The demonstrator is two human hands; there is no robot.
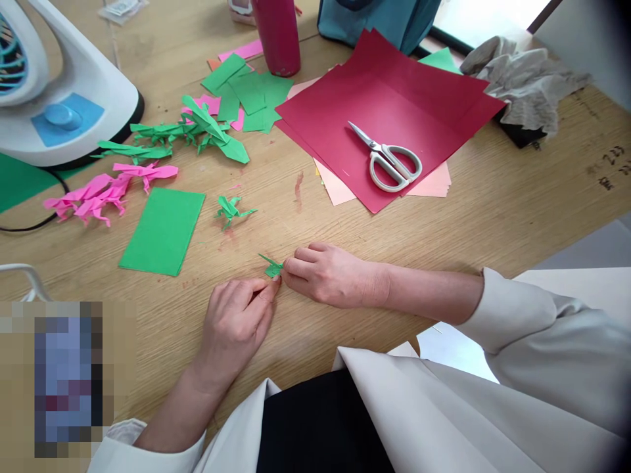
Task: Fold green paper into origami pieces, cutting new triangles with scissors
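A small piece of folded green paper lies between my fingertips, with a thin point sticking up to the left. My left hand pinches its near edge between thumb and forefinger. From the right, my right hand grips the other side with curled fingers, which hide part of the paper. Just beyond them, a finished-looking green origami figure stands on the table. To its left lies a stack of green paper rectangles.
Pink origami figures and green ones stand at the left, near a white fan. Scissors rest on red paper sheets. Behind are loose green pieces, a dark pink bottle and a teal bag.
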